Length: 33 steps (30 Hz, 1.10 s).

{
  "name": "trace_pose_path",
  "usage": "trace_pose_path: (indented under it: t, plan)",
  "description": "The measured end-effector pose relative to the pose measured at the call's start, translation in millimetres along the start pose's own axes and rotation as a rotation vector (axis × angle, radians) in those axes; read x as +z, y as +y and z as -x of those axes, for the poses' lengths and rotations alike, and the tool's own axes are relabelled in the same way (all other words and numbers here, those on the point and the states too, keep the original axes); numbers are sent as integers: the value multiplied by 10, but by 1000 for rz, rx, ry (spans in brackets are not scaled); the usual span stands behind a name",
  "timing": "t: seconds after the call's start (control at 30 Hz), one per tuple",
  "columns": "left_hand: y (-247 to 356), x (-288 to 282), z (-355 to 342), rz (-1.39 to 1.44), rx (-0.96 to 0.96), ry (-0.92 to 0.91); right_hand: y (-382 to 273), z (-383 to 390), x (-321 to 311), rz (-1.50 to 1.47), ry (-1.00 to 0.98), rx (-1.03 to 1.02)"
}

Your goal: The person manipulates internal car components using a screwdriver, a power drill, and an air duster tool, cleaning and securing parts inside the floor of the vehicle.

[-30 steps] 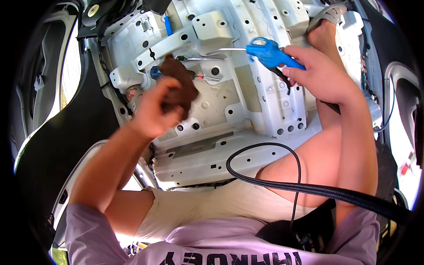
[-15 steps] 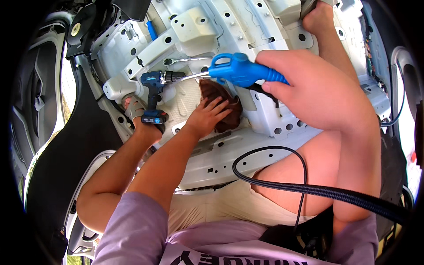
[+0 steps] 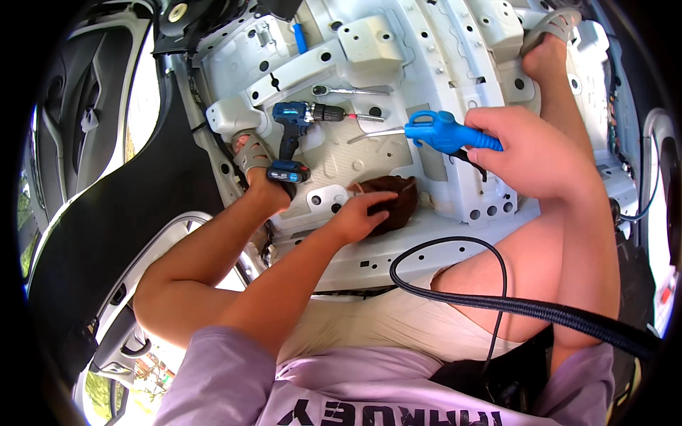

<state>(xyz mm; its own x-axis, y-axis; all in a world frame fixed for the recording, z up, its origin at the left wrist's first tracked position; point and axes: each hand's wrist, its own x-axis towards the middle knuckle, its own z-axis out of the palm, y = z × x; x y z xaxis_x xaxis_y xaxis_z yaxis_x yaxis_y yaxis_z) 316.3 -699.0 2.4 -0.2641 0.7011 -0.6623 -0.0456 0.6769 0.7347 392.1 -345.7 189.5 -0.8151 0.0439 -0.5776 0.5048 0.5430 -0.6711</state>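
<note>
One crumpled brown cloth (image 3: 403, 207) lay below and right of drill (image 3: 290, 116); smooth blue blowgun (image 3: 442, 133) with thin tube (image 3: 387, 132) was right of drill. Left hand (image 3: 355, 219), half-open, touched cloth; right hand (image 3: 521, 148) clamped round blowgun.

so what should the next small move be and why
Perhaps draw the brown cloth back with the left hand: that hand is at it, and the thin nozzle of the blue blow gun in the right hand extends over the metal floor nearby.
</note>
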Motion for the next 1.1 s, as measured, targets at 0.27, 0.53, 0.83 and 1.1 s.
trace_pose_path:
  t: [0.27, 0.53, 0.83, 1.1]
  plan:
    - [-1385, -306, 187, -358, -503, 583, -147, -138, 41, 25, -8, 37]
    - [-1342, -75, 163, -460, -382, 523, -64, -270, 60, 66, -41, 85]
    - [-732, -408, 86, 151, -408, 654, -544, -342, -71, 20, -249, 9]
    - [1442, -1772, 1920, 996, 257, 947, -1843, -110, -23, -450, -171, -211]
